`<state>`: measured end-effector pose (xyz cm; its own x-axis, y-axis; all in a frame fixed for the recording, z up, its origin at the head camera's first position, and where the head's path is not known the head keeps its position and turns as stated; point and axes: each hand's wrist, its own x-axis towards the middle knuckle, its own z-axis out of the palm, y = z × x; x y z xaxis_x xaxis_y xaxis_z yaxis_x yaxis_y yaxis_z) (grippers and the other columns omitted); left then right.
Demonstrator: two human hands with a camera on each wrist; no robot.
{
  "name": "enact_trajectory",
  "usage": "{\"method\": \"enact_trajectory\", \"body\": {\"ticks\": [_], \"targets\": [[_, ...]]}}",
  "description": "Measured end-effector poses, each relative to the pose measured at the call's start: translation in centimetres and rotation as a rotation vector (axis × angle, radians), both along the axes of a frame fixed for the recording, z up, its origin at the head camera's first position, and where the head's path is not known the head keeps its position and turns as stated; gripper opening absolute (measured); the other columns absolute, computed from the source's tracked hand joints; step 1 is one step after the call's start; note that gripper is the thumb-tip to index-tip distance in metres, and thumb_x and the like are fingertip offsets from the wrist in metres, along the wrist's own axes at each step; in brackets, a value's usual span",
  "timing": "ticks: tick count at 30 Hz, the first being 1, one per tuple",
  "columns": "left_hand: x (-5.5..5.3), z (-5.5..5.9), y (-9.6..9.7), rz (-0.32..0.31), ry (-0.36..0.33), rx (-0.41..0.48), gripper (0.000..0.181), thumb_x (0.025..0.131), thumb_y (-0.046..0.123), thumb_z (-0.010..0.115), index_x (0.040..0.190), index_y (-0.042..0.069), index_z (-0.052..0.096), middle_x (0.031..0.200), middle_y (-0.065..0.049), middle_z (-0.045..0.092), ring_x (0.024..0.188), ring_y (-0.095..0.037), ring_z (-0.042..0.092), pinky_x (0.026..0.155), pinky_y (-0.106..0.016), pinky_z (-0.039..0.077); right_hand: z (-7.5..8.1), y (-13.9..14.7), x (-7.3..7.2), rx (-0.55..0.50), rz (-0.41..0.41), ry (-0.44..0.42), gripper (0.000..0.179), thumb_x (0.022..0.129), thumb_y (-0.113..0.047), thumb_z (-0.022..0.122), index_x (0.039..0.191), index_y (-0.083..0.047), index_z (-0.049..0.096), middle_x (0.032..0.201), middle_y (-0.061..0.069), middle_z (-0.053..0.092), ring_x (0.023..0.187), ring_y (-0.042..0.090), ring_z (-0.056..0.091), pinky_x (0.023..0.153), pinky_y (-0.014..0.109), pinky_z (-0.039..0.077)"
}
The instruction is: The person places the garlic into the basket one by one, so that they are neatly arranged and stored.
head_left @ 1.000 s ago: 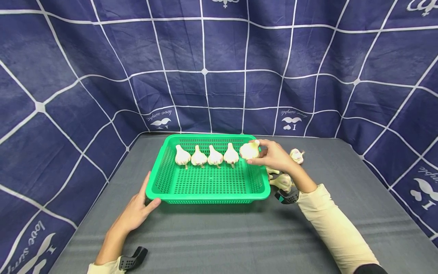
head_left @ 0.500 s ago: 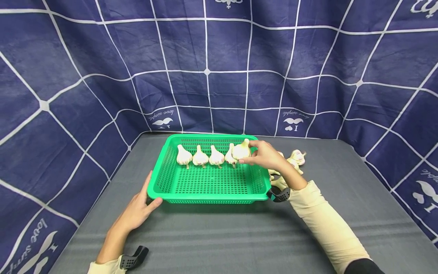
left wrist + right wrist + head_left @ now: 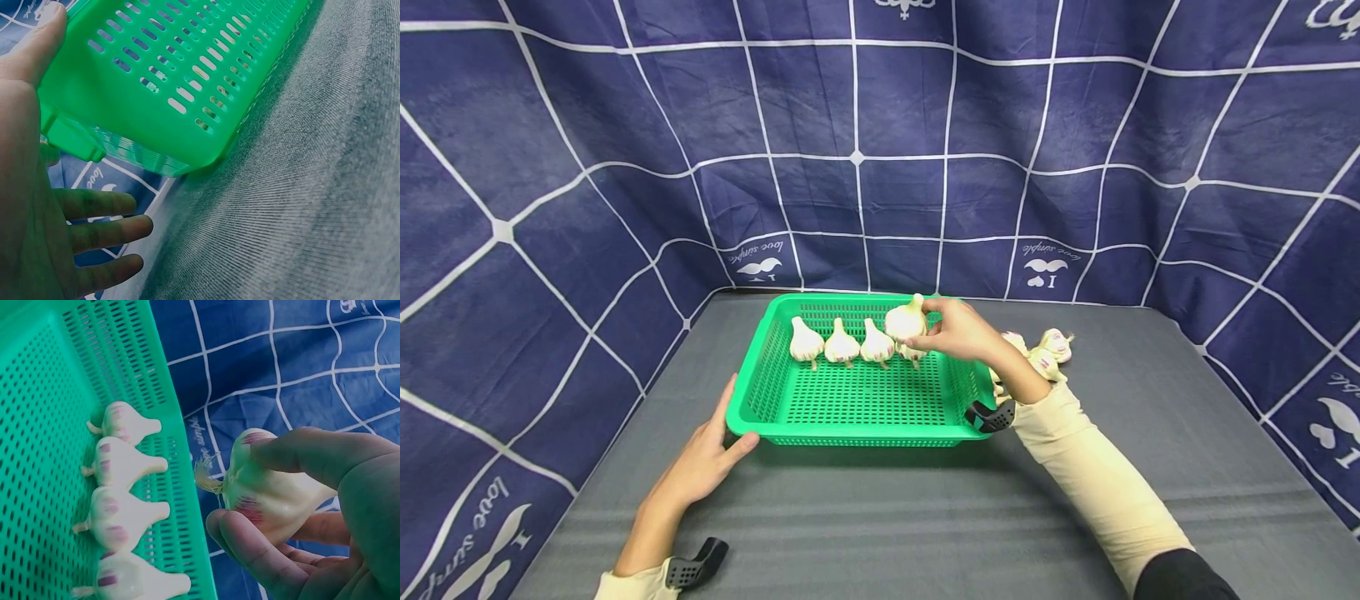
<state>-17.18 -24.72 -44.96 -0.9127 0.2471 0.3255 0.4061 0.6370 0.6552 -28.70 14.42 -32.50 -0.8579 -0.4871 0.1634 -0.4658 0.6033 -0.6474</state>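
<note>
Garlic bulb (image 3: 905,320), pinched in the right grip (image 3: 961,332), has just been carried left: a second ago it was at the right end of the green basket (image 3: 857,431), and now it is raised near the basket's far edge, over the fourth bulb (image 3: 913,354) of the row, partly hiding it. Thumb and fingers close around its sides, parted only by the bulb's own width, and the right-wrist view shows its roots turned towards the basket and its neck towards the palm. The left grip (image 3: 705,457) has stayed at the near-left corner, fingers mostly straight and thumb against the rim, so the basket has hardly shifted. Inside, four bulbs (image 3: 841,344) lie side by side along the far half, necks towards the far edge. For the work, I judge that the shift changes the held bulb's position but not yet the count: it is not set down, and the floor near the basket's near edge is bare. More loose bulbs (image 3: 1056,344) lie on the surface (image 3: 880,517) beyond the basket's right edge, so plenty seems left to handle.
</note>
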Motion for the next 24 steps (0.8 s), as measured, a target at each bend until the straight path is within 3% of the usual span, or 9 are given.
{"method": "enact_trajectory", "body": {"ticks": [4, 8, 11, 19, 24], "targets": [[0.0, 0.0, -0.1, 0.003, -0.007, -0.001, 0.093, 0.095, 0.023, 0.067, 0.161, 0.022, 0.001, 0.150, -0.027, 0.038, 0.133, -0.043, 0.041, 0.102, -0.053, 0.035, 0.3, -1.2, -0.6, 0.002, 0.033, -0.005, 0.036, 0.084, -0.022, 0.079, 0.110, -0.002, 0.065, 0.077, 0.004, 0.067, 0.050, 0.007, 0.055, 0.050, 0.025, 0.039], [0.0, -0.1, -0.1, -0.002, -0.015, 0.005, 0.094, 0.095, 0.023, 0.067, 0.161, 0.021, 0.001, 0.151, -0.029, 0.035, 0.133, -0.048, 0.040, 0.101, -0.062, 0.033, 0.3, -2.4, -1.2, 0.040, 0.070, 0.005, 0.032, 0.082, -0.027, 0.080, 0.102, -0.005, 0.067, 0.080, 0.005, 0.067, 0.052, 0.013, 0.060, 0.051, 0.026, 0.041], [-0.1, -0.1, 0.0, -0.009, -0.020, 0.007, 0.094, 0.095, 0.025, 0.067, 0.161, 0.021, 0.000, 0.151, -0.031, 0.034, 0.132, -0.051, 0.039, 0.101, -0.066, 0.032, 0.2, -3.0, -1.5, 0.069, 0.083, 0.007, 0.032, 0.081, -0.029, 0.081, 0.096, -0.005, 0.067, 0.073, 0.005, 0.067, 0.057, 0.018, 0.065, 0.054, 0.026, 0.045], [-0.3, -0.1, 0.2, -0.017, -0.026, 0.017, 0.093, 0.095, 0.024, 0.067, 0.161, 0.020, 0.001, 0.150, -0.031, 0.036, 0.133, -0.048, 0.040, 0.102, -0.065, 0.032, -0.3, -4.7, -2.2, 0.111, 0.098, 0.000, 0.033, 0.081, -0.030, 0.081, 0.097, -0.005, 0.067, 0.081, 0.003, 0.067, 0.059, 0.008, 0.058, 0.060, 0.027, 0.045], [-0.1, -0.1, 0.0, -0.005, -0.025, 0.013, 0.094, 0.095, 0.023, 0.067, 0.161, 0.020, 0.000, 0.152, -0.030, 0.032, 0.134, -0.048, 0.038, 0.102, -0.065, 0.031, -0.3, -6.1, -2.6, 0.146, 0.091, 0.021, 0.041, 0.081, -0.032, 0.082, 0.105, -0.002, 0.067, 0.100, 0.010, 0.068, 0.063, 0.010, 0.060, 0.072, 0.032, 0.050]]}}
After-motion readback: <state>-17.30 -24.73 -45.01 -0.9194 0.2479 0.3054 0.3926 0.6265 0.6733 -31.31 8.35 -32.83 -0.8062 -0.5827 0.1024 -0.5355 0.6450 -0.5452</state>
